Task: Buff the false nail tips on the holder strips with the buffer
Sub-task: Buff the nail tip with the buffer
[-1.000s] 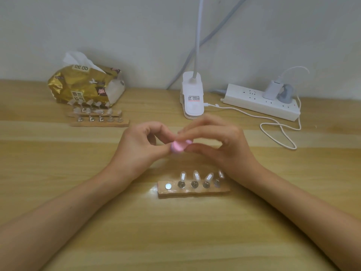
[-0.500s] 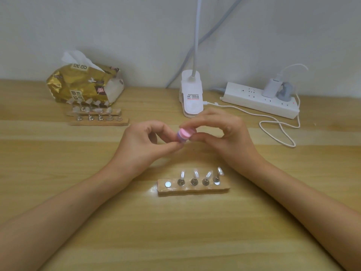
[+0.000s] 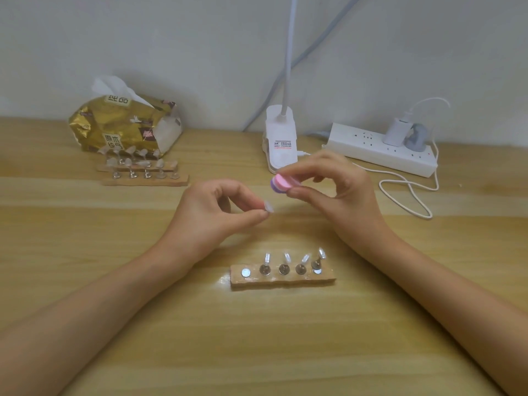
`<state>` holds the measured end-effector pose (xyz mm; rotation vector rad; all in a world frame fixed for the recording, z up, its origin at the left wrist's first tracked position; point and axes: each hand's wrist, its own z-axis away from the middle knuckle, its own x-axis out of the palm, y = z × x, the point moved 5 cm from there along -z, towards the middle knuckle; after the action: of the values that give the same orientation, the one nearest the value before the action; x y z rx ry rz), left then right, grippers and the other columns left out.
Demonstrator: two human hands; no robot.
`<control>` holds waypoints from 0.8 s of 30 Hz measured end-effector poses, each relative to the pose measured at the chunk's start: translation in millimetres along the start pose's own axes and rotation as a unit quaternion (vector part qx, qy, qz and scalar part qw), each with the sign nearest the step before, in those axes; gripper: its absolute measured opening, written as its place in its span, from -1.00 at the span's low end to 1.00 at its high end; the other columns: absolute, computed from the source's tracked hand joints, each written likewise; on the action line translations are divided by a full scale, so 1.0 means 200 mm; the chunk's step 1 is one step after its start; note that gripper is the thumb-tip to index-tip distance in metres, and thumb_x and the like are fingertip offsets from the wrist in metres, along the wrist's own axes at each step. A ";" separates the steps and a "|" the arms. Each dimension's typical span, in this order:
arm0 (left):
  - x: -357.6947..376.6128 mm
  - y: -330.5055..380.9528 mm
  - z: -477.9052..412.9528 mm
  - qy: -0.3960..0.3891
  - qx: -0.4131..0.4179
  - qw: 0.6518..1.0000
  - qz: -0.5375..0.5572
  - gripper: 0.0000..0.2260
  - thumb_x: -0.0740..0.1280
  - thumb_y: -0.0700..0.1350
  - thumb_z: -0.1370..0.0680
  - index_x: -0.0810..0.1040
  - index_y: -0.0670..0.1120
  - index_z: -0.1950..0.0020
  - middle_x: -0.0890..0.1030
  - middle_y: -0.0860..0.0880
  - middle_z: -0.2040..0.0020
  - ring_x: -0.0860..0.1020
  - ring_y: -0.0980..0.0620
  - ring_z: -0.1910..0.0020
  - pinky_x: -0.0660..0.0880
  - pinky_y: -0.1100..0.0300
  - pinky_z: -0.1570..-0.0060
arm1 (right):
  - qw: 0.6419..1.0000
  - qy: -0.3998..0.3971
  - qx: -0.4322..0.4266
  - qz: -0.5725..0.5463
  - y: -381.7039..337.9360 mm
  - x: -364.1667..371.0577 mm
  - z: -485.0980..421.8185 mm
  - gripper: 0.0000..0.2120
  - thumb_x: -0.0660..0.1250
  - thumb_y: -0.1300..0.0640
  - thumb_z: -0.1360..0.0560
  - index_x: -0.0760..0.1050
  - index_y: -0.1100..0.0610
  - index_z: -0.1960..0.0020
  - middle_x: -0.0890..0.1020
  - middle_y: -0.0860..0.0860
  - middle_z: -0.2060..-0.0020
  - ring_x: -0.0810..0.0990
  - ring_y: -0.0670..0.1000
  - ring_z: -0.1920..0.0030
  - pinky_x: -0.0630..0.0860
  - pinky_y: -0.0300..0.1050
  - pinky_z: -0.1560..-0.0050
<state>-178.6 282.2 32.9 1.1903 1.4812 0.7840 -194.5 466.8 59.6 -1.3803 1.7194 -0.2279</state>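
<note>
Moved: buffer (image 3: 281, 182) now lifted off nail tip (image 3: 267, 207); right hand (image 3: 337, 190) grip pinches buffer, left hand (image 3: 211, 212) pinches nail tip. Likely inspection pause.

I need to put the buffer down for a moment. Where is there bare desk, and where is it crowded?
Bare desk: between the forearms, nearer you than the near holder strip, and at the left, before the far holder strips. Crowded: the back edge, with tissue pack, lamp clip, power strip and a looped cable at the right.
</note>
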 end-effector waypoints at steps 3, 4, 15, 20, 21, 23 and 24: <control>0.00 0.01 0.01 0.000 0.004 1.000 0.001 -0.81 0.56 0.02 -0.30 0.66 -0.06 0.28 0.50 0.22 0.50 0.23 0.19 0.56 0.16 0.43 0.52 | 0.997 -0.057 -0.049 0.011 -0.04 0.05 0.01 -0.82 0.49 0.29 -0.46 0.69 0.20 -0.06 0.65 0.13 0.08 0.62 0.00 0.04 0.50 -0.18 -0.07; 0.00 0.00 0.00 -0.002 0.003 1.000 -0.001 -0.85 0.57 -0.03 -0.32 0.66 -0.06 0.27 0.53 0.21 0.47 0.23 0.19 0.55 0.17 0.42 0.51 | 0.998 -0.053 -0.027 0.012 -0.02 0.04 0.01 -0.81 0.49 0.28 -0.46 0.69 0.19 -0.07 0.64 0.12 0.09 0.62 0.00 0.04 0.49 -0.18 -0.08; 0.00 -0.01 0.00 -0.005 -0.002 1.000 0.002 -0.88 0.57 -0.15 -0.36 0.66 0.00 0.28 0.62 0.17 0.38 0.22 0.19 0.55 0.18 0.43 0.51 | 1.000 -0.016 -0.019 -0.004 0.01 0.00 0.02 -0.78 0.49 0.27 -0.47 0.67 0.15 -0.11 0.61 0.11 0.06 0.60 -0.01 0.01 0.46 -0.21 -0.13; 0.00 -0.01 0.00 -0.006 -0.002 1.000 -0.004 -0.87 0.57 -0.17 -0.37 0.65 0.00 0.28 0.60 0.18 0.39 0.23 0.20 0.56 0.18 0.43 0.52 | 0.999 -0.028 0.002 0.015 0.03 0.02 0.03 -0.79 0.50 0.31 -0.46 0.67 0.16 -0.08 0.64 0.11 0.06 0.59 -0.03 0.02 0.44 -0.25 -0.07; 0.00 -0.01 0.00 -0.006 -0.004 1.000 -0.002 -0.86 0.57 -0.16 -0.36 0.65 0.00 0.28 0.61 0.17 0.38 0.23 0.20 0.55 0.18 0.44 0.51 | 1.000 -0.015 -0.001 0.013 0.03 0.00 0.03 -0.80 0.50 0.31 -0.47 0.67 0.17 -0.07 0.65 0.11 0.06 0.58 -0.03 0.03 0.41 -0.29 -0.05; 0.00 0.00 -0.01 -0.010 -0.003 1.000 0.003 -0.87 0.58 -0.07 -0.35 0.65 0.00 0.28 0.59 0.18 0.40 0.23 0.19 0.55 0.17 0.43 0.52 | 0.999 -0.036 -0.034 0.011 -0.01 0.03 0.03 -0.82 0.50 0.32 -0.47 0.66 0.18 -0.06 0.64 0.12 0.07 0.58 -0.02 0.03 0.41 -0.28 -0.06; 0.00 -0.01 0.00 -0.010 -0.003 1.000 0.002 -0.86 0.58 -0.03 -0.34 0.65 -0.01 0.29 0.58 0.18 0.41 0.23 0.19 0.55 0.17 0.41 0.52 | 0.997 -0.056 -0.041 0.014 -0.01 0.05 0.04 -0.81 0.50 0.31 -0.47 0.67 0.18 -0.07 0.64 0.12 0.07 0.58 -0.01 0.03 0.44 -0.25 -0.06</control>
<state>-179.6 282.5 31.9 1.1943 1.4594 0.7763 -186.7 460.0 51.6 -1.4011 1.6694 -0.0622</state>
